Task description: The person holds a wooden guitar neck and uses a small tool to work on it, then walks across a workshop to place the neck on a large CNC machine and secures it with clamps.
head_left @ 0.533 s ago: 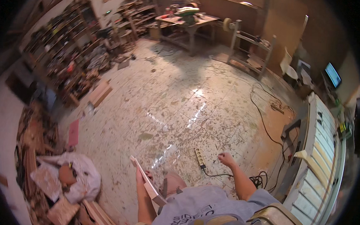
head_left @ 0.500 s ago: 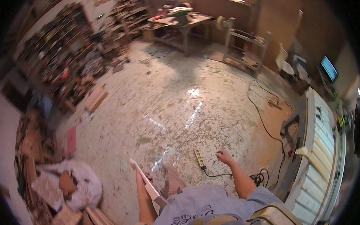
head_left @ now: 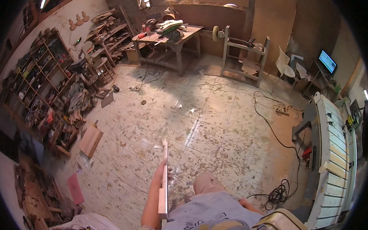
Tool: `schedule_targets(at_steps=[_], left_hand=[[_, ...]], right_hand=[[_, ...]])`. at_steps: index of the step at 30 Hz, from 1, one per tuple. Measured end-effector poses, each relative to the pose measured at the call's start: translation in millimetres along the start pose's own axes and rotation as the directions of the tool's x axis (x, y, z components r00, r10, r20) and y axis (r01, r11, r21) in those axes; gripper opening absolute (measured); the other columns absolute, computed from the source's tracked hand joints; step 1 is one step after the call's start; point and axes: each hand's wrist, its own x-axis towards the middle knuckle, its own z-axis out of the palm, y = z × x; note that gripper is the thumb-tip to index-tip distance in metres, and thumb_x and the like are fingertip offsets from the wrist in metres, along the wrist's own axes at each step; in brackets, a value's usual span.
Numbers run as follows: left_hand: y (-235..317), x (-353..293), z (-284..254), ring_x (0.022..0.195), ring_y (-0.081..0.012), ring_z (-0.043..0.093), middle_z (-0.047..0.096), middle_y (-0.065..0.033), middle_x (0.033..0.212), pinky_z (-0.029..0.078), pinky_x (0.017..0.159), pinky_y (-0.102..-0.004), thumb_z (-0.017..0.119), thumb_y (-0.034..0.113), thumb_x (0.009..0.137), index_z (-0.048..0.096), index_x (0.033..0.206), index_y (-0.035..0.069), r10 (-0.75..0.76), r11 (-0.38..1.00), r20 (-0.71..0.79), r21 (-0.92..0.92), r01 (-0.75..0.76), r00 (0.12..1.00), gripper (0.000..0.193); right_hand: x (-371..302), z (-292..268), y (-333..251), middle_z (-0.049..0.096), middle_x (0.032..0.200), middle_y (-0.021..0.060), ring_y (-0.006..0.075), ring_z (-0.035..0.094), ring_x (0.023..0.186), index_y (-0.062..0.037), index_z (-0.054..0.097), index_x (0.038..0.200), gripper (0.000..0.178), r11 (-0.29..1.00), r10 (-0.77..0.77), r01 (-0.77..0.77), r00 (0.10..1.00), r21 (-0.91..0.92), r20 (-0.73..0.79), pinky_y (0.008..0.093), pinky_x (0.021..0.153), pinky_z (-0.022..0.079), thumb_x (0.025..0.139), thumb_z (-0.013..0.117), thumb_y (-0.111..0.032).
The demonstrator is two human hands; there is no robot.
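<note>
A long, narrow, pale wooden piece [head_left: 163, 198] stands out ahead of me, with a thicker block at its near end. My left hand [head_left: 160, 172] is closed around its middle, fingers wrapping to the right side. The far tip points away over the speckled floor. Close to my body on the right, my right hand [head_left: 244, 202] shows only in part beside my grey shirt. Its fingers cannot be made out.
Wooden blocks [head_left: 91, 140] and a pink board [head_left: 75, 188] lie on the left floor, near cluttered shelves [head_left: 42, 74]. A workbench [head_left: 187, 35] stands far ahead. Coiled black cable [head_left: 280, 193] lies right, beside a long slatted machine table [head_left: 334, 162].
My view has risen and swung, showing more of the far room. The wooden piece has turned to point nearly straight ahead. My right hand has drawn back toward my body; the yellow power strip left view.
</note>
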Motion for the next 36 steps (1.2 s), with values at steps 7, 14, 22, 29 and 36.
schedule_targets(at_steps=[7,14,22,29,36], left_hand=[[117.1,73.5,77.1,0.048,-0.0092,0.047,0.054,-0.0057,0.086,0.04,0.039,-0.0227,0.072,0.055,0.089,0.05,0.113,0.016,-0.059,0.972,0.126,0.233,0.028,0.99,0.05],[250.2,203.6,98.1,0.047,-0.007,0.048,0.055,-0.0047,0.077,0.042,0.04,-0.0207,0.061,0.05,0.098,0.052,0.096,0.011,-0.221,0.975,0.255,0.089,0.205,0.941,0.04],[411.4,325.0,122.6,0.05,-0.0094,0.048,0.052,-0.0088,0.081,0.043,0.041,-0.0228,0.058,0.049,0.098,0.047,0.098,0.004,-0.247,0.935,0.301,-0.174,0.308,0.921,0.046],[550.7,457.3,226.3,0.046,-0.0106,0.044,0.053,-0.0084,0.071,0.039,0.037,-0.0229,0.058,0.052,0.097,0.051,0.099,0.01,-0.197,0.979,0.396,0.13,0.158,0.897,0.042],[668.3,553.3,372.2,0.047,-0.0098,0.047,0.055,-0.0106,0.073,0.042,0.039,-0.0227,0.061,0.049,0.096,0.053,0.103,0.005,-0.43,0.899,0.429,0.122,0.421,0.794,0.045]], right_hand=[[115.8,-20.6,-60.9,0.069,0.068,0.0091,0.0214,0.064,0.059,0.0002,0.075,0.08,0.032,0.967,0.176,-0.184,0.982,0.178,0.063,0.0396,0.056,0.051,0.093,0.068,-0.029],[254.0,-201.0,-292.6,0.073,0.08,0.016,0.0286,0.069,0.072,-0.0031,0.076,0.095,0.035,0.996,0.015,-0.005,0.993,0.088,-0.114,0.0433,0.064,0.054,0.089,0.066,-0.036],[308.3,-429.4,-615.2,0.074,0.095,0.0174,0.0268,0.072,0.087,-0.0011,0.072,0.111,0.043,0.867,-0.452,0.491,0.847,0.087,-0.28,0.0388,0.078,0.055,0.092,0.064,-0.038],[379.9,-480.6,-766.9,0.07,0.102,0.006,0.013,0.066,0.086,-0.0025,0.066,0.124,0.043,0.702,-0.459,0.516,0.855,0.492,-0.242,0.0281,0.076,0.055,0.103,0.057,-0.039],[360.6,-523.9,-842.0,0.07,0.107,0.0098,0.018,0.068,0.091,-0.0021,0.063,0.127,0.053,0.439,-0.226,0.258,0.959,0.861,-0.172,0.033,0.081,0.058,0.106,0.048,-0.048]])
